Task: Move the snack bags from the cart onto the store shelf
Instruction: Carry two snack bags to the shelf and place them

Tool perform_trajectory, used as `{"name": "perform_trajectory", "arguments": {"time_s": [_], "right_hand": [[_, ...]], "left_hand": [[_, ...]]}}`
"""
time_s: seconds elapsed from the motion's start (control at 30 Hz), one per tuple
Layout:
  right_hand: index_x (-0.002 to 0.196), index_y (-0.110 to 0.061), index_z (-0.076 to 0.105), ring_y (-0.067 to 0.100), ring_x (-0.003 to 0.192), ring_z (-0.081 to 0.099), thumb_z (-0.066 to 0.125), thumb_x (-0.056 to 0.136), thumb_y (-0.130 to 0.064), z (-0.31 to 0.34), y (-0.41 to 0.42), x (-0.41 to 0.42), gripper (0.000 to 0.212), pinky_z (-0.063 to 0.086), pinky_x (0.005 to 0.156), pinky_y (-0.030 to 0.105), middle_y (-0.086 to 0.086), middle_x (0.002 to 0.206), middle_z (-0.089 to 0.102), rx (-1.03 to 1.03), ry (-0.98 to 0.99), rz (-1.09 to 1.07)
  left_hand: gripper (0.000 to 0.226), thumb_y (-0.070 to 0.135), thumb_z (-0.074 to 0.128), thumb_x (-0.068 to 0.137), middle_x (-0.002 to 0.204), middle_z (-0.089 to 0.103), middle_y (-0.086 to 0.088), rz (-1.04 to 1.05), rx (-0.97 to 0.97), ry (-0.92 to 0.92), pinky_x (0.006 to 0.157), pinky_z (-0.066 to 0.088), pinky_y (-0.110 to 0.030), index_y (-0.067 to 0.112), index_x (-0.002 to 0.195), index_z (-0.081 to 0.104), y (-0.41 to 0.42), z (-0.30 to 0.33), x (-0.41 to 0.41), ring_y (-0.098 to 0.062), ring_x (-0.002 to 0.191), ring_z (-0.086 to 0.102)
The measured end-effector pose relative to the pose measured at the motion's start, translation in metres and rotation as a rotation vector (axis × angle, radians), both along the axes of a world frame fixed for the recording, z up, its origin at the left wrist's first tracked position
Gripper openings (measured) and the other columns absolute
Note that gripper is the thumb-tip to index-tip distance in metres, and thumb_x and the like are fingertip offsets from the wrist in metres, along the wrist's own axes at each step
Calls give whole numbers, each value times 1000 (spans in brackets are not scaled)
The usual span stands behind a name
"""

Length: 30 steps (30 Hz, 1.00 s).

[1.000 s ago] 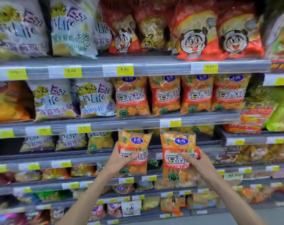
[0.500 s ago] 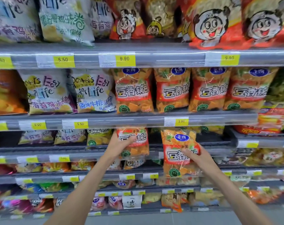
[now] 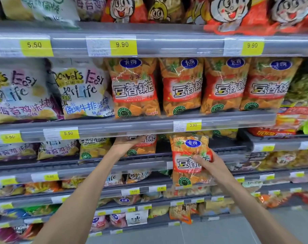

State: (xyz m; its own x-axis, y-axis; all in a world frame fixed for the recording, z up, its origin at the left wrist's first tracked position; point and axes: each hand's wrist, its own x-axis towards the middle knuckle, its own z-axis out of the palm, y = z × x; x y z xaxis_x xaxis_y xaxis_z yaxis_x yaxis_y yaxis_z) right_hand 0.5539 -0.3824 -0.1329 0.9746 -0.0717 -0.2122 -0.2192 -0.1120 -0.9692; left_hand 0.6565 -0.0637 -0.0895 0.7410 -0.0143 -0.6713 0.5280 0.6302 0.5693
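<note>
Your left hand [image 3: 125, 144] has pushed its orange snack bag [image 3: 144, 145] in under the edge of the shelf above, where a second ago the whole bag hung in front of the rack; its fingers are wrapped over the bag's upper left part, and the bag looks to be standing on the third shelf [image 3: 114, 166] beside a yellow bag [image 3: 94, 149], so that one seems nearly placed. Your right hand [image 3: 208, 163] pinches the second orange bag [image 3: 189, 161] across its red band, thumb on the front, and holds it upright in front of the shelf edge, higher than before, not yet set in. The dark gap behind it looks like the spot to aim for. Above, a row of four matching bags [image 3: 202, 87] fills the shelf with the 3.90 tag [image 3: 193, 125]. Lower tiers hold mixed snacks, grey floor [image 3: 220, 233] runs below, and the cart is not in view.
</note>
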Motion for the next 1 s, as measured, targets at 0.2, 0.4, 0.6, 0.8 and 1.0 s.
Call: {"name": "perform_trajectory", "arguments": {"time_s": [0.2,0.4,0.6,0.8,1.0], "right_hand": [[131,-32,61,23,96,81,83,86,-42,-8,11,16,51,63,92,48,-2,108,83,0,-55,-9],[146,-25,53,19,104,79,83,83,-49,-13,17,35,74,64,87,36,-3,119,80,-46,-94,32],[161,-21,34,26,135,61,86,59,-82,-18,12,57,130,48,115,58,-1,157,54,-121,-139,-23],[142,-9,52,30,108,75,88,53,-80,8,23,72,119,55,91,42,1,109,76,-125,-160,-32],[132,-20,59,10,67,78,85,84,-46,19,40,92,60,51,59,25,4,117,75,-71,-196,-58]], "left_hand": [[85,66,85,69,121,74,-13,-459,856,-358,71,56,-29,3,122,64,14,-33,0,-18,82,68],[115,52,82,80,167,33,-10,-452,897,-489,124,25,-43,19,166,11,12,-50,6,-30,153,33],[129,59,85,73,171,25,-8,-449,934,-561,128,21,-42,22,167,3,17,-55,6,-30,156,27],[151,82,84,49,170,29,-2,-482,952,-593,128,24,-48,30,167,6,23,-54,1,-28,155,31],[149,81,88,49,165,39,-2,-474,944,-584,127,28,-51,34,166,8,26,-63,7,-28,151,39]]}}
